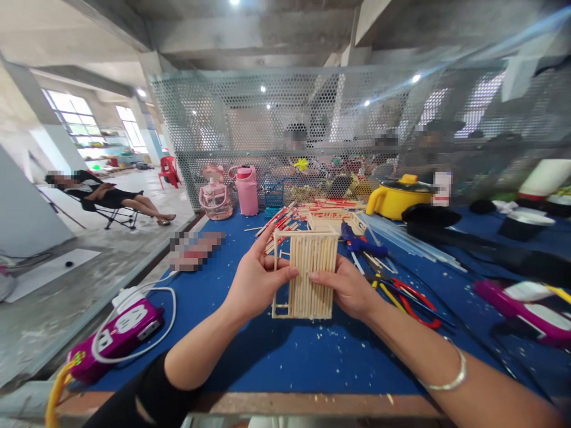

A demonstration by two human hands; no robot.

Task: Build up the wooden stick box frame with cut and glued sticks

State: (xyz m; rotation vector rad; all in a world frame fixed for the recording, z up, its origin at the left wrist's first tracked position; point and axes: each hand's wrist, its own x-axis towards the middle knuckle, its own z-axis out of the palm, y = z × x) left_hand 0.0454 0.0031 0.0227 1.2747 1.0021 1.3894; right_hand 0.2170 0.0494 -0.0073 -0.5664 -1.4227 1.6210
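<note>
The panel (312, 297) is between the left hand (254, 282) and the right hand (354, 288), held up above the blue table (285, 362), its face turned toward the person. Its rods run upright in the view, and its long axis seems to follow them, crosswise to the line from hand to hand. The rods fill the middle and right of the frame; a gap remains open at its left, on the left hand's side. Neither hand is nearer, as both touch the panel. The left hand grips its left side, the thumb reaching over the gap to the first rods, the forefinger stretched up beside the far left corner. The right hand grips the right edge, its thumb flat on the rods and its other fingers mostly hidden behind. The two thumbs lie near each other, about midway along the rods. Past the far right corner lies the glue gun (363, 245), on the right hand's side, with the pliers (408, 300) nearer and farther right. Loose sticks (280, 221) lie beyond the panel, beside a shallow wooden tray (332, 223). The power strip (116, 336) sits at the near left, well apart from the panel.
</note>
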